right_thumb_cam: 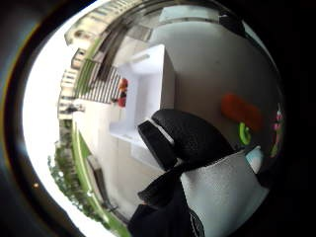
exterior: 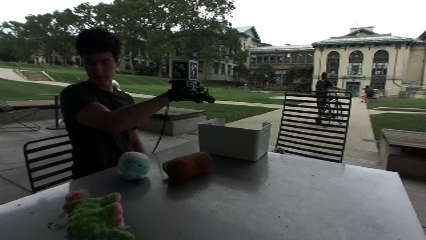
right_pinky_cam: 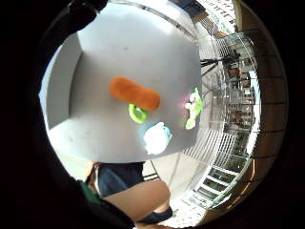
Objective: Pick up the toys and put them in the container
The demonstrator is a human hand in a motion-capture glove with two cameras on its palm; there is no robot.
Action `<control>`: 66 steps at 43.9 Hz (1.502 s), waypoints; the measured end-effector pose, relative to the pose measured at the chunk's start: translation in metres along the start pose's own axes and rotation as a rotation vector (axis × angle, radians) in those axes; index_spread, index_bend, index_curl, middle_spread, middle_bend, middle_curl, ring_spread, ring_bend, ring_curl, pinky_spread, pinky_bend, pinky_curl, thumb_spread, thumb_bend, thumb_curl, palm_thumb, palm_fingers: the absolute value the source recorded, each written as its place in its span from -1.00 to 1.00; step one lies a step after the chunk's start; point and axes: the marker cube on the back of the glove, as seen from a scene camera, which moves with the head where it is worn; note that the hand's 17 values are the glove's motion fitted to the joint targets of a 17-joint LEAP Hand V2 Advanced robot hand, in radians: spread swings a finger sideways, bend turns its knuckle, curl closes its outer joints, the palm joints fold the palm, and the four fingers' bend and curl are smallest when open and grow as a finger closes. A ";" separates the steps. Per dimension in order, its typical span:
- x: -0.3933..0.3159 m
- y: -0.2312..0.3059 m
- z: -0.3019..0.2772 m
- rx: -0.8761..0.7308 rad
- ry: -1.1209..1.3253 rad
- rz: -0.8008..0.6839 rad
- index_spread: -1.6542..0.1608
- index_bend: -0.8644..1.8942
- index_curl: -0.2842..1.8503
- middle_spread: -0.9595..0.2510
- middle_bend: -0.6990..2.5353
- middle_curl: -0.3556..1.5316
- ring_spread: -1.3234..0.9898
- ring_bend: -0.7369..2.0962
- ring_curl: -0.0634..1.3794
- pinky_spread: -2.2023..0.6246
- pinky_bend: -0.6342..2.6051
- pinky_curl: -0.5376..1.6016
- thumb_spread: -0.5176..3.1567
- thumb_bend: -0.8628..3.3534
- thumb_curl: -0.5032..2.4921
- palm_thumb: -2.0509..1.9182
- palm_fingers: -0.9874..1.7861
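Right hand (exterior: 181, 93) raised high above the table (exterior: 279, 200), over the near side of the bin (exterior: 234, 140), arm bent up from the elbow. Touching nothing on the table. In the thumb-side palm view, gloved fingers (right_thumb_cam: 182, 133) curled inward across the palm with nothing seen between them; whether closed fully, cannot tell from the outside view, where the hand is small and dark. Other hand not visible.

White bin standing upright near the far table edge, open top up, just beyond the orange toy (exterior: 188, 166). Something red and dark (right_thumb_cam: 122, 91) visible beside or inside the bin wall in the thumb-side view; which, cannot tell.

Orange toy: a long plush roll lying flat on the table, long axis running roughly from the person's side toward the bin, one end pointing at the bin. Green ring (right_pinky_cam: 137, 113) touching its side in the little-finger-side view. Pale blue round plush (exterior: 134, 165) just beside the orange toy, near the table edge by the person. Green-and-pink plush (exterior: 93, 217) lying well apart from those, at the table corner nearest the outside camera, stretched along the table edge.
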 end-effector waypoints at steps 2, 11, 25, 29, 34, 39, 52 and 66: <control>0.018 0.004 0.002 0.010 0.028 0.096 0.67 -0.26 -0.58 0.52 -0.42 -0.46 0.01 -0.33 -0.78 0.48 -0.24 -0.27 -0.12 -0.60 -0.60 0.02 -0.13; 0.062 0.068 0.025 0.028 0.004 0.126 0.65 -0.27 -0.55 0.51 -0.43 -0.41 -0.01 -0.27 -0.73 0.48 -0.24 -0.25 -0.09 -0.61 -0.57 0.01 -0.12; 0.140 0.142 0.083 -0.049 -0.027 0.194 0.62 -0.28 -0.54 0.44 -0.39 -0.34 -0.08 -0.07 -0.60 0.47 -0.25 -0.23 -0.09 -0.61 -0.55 0.01 -0.07; 0.149 0.164 0.107 -0.063 -0.068 0.241 0.62 -0.28 -0.54 0.43 -0.39 -0.33 -0.09 -0.05 -0.58 0.47 -0.24 -0.22 -0.08 -0.60 -0.54 0.02 -0.07; 0.160 0.184 0.137 -0.096 -0.091 0.296 0.59 -0.26 -0.53 0.43 -0.39 -0.32 -0.08 -0.05 -0.58 0.51 -0.20 -0.20 -0.06 -0.60 -0.53 0.03 -0.08; 0.167 0.200 0.168 -0.132 -0.079 0.348 0.57 -0.25 -0.52 0.43 -0.40 -0.31 -0.05 -0.05 -0.58 0.53 -0.17 -0.18 -0.04 -0.59 -0.52 0.03 -0.09; 0.170 0.213 0.216 -0.279 -0.144 0.382 0.53 -0.30 -0.53 0.47 -0.42 -0.29 0.00 0.07 -0.53 0.55 -0.07 -0.15 0.01 -0.57 -0.48 0.11 -0.03; 0.167 0.220 0.234 -0.317 -0.053 0.388 0.51 -0.37 -0.68 0.41 -0.38 -0.23 -0.13 0.32 -0.40 0.28 0.17 -0.09 0.03 -0.47 -0.40 0.33 0.19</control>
